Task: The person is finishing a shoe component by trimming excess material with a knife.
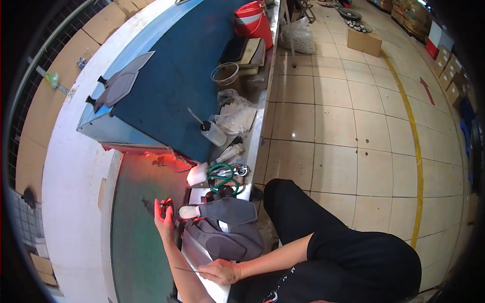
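Note:
My left hand (164,216), lit red, is over the green conveyor belt (139,242) near the mouth of the blue machine housing. Its fingers pinch a small dark piece (165,206) whose kind I cannot make out. At the bench edge my right hand (221,272) is closed around a thin, rod-like tool (184,269), which points left across my left forearm. Between the hands and beyond them lie dark grey shaped pieces (222,245) in a pile. On top rests a dark flat piece (232,210) with a pale oval end (189,212).
Green-handled scissors (221,174) lie beyond the pile, beside a white bottle (213,134) with a thin spout. Farther along the metal ledge are a clear tub (225,74) and a red bucket (252,25). The blue housing (166,86) carries more grey pieces (124,81).

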A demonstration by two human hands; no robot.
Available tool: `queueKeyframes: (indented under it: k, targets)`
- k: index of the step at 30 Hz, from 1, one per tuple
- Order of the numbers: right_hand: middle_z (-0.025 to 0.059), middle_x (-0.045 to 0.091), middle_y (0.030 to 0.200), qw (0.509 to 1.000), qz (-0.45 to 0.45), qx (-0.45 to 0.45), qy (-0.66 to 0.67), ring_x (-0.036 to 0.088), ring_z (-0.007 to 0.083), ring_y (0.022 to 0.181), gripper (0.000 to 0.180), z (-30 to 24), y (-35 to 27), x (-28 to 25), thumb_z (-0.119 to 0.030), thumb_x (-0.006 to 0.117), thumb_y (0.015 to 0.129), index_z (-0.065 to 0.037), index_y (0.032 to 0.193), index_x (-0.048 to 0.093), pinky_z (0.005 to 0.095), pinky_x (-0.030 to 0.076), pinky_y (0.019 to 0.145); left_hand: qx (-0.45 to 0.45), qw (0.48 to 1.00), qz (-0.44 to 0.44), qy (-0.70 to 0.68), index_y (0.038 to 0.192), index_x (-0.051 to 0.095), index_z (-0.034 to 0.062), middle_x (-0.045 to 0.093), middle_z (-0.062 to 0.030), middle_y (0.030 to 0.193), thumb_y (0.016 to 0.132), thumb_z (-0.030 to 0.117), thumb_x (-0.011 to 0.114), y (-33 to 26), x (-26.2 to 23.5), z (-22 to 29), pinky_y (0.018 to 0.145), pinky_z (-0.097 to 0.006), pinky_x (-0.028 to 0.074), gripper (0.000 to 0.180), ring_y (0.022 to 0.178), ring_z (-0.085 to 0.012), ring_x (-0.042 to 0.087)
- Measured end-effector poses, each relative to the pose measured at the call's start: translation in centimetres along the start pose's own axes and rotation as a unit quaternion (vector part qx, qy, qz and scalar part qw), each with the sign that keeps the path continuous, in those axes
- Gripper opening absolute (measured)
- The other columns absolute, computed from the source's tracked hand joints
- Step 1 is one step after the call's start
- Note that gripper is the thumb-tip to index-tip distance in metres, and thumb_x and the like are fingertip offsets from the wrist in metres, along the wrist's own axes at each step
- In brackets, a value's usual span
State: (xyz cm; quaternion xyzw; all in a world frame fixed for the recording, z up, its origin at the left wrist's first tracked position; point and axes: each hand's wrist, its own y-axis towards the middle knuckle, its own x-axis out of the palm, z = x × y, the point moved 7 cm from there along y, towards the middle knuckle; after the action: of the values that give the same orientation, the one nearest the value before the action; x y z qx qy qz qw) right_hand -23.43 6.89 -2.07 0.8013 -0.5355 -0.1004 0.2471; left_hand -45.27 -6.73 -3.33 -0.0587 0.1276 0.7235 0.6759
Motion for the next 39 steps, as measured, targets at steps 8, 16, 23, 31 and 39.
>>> queueKeyframes:
  k: [8, 16, 23, 31, 39]
  targets:
    - [0.0143, 0.056, 0.072, 0.999, -0.047, 0.022, -0.001, 0.060, 0.0338, 0.069, 0.015, 0.5, 0.1, 0.4, -0.015, 0.046, 0.094, -0.001, 0.090, 0.048, 0.0402, 0.046, 0.062, 0.116, 0.973, 0.049, 0.191, 0.100, 0.066, -0.0002, 0.065, -0.0036, 0.086, 0.086, 0.012, 0.066, 1.2, -1.5, 1.1, 0.068, -0.024, 0.047, 0.019, 0.075, -0.0104, 0.059]
    - [0.0200, 0.050, 0.062, 1.000, -0.013, -0.014, 0.009, 0.055, 0.0408, 0.062, 0.019, -0.2, 0.1, 0.4, -0.020, 0.044, 0.096, -0.002, 0.089, 0.043, 0.0469, 0.040, 0.054, 0.117, 0.849, 0.258, 0.447, 0.086, 0.066, 0.0017, 0.065, -0.0082, 0.074, 0.078, 0.037, 0.073, -0.8, -7.1, 1.2, 0.062, -0.035, 0.048, 0.037, 0.064, -0.0226, 0.059]
    - [0.0169, 0.057, 0.074, 0.998, -0.052, -0.003, -0.022, 0.060, 0.0371, 0.070, 0.015, 0.4, -0.2, 1.1, -0.015, 0.048, 0.094, 0.000, 0.091, 0.047, 0.0420, 0.046, 0.059, -0.004, 0.853, 0.271, 0.447, 0.100, 0.066, 0.0069, 0.065, -0.0170, 0.097, 0.080, 0.049, 0.066, -1.5, -5.2, -2.1, 0.074, -0.045, 0.048, 0.047, 0.089, -0.0342, 0.062]
    - [0.0229, 0.059, 0.074, 0.996, 0.009, 0.064, 0.056, 0.061, 0.0423, 0.076, 0.025, -0.4, 0.5, 0.4, -0.021, 0.041, 0.096, -0.006, 0.116, 0.040, 0.0480, 0.045, 0.063, 0.108, 0.920, 0.334, 0.175, 0.105, 0.065, -0.0009, 0.063, -0.0092, 0.100, 0.075, 0.004, 0.075, -3.2, -11.0, -0.2, 0.078, -0.029, 0.050, 0.033, 0.086, -0.0166, 0.058]
    - [0.0198, 0.054, 0.086, 0.964, -0.058, 0.140, -0.218, 0.059, 0.0377, 0.078, 0.019, 2.3, 2.7, 2.3, -0.007, 0.046, 0.087, -0.003, 0.101, 0.058, 0.0456, 0.047, 0.067, 0.063, 0.891, 0.438, -0.099, 0.117, 0.056, -0.0061, 0.063, -0.0122, 0.110, 0.084, 0.010, 0.069, -18.9, -15.8, 7.1, 0.086, -0.028, 0.049, 0.039, 0.097, -0.0185, 0.060]
